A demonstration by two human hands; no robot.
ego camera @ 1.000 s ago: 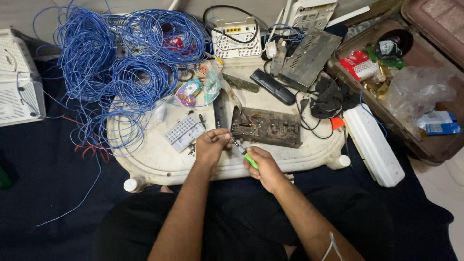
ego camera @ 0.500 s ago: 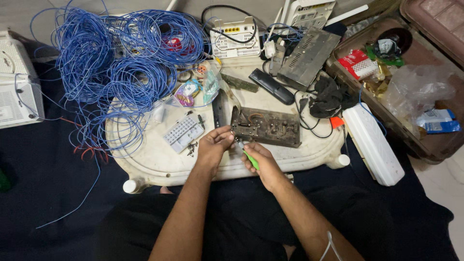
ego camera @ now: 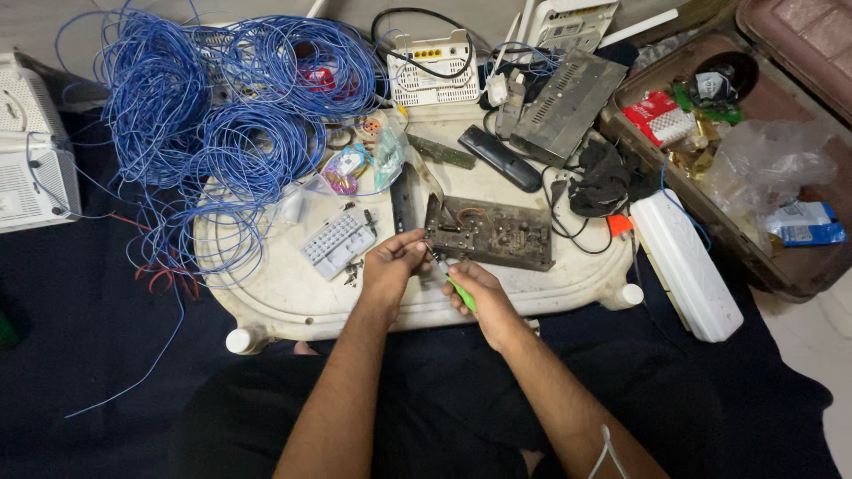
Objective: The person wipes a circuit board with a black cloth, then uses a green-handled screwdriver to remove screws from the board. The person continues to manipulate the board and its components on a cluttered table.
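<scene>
A brown circuit board (ego camera: 493,232) lies on a white plastic tray-like table (ego camera: 293,297). My left hand (ego camera: 390,266) rests at the board's near left corner, fingers pinched against its edge. My right hand (ego camera: 475,293) grips a green-handled screwdriver (ego camera: 457,286) whose tip points up toward that same corner. The two hands almost touch. A small white keypad (ego camera: 335,242) lies just left of my left hand, with a few loose screws beside it.
A big tangle of blue wire (ego camera: 213,115) covers the table's left and back. White routers (ego camera: 435,66), a black remote (ego camera: 504,158) and a grey metal box (ego camera: 568,106) lie behind. A white power strip (ego camera: 685,264) and an open suitcase (ego camera: 763,160) sit at the right.
Both hands have shifted slightly up toward the board's left corner; the left hand's fingers now pinch its edge. The screwdriver stays in the right hand.
</scene>
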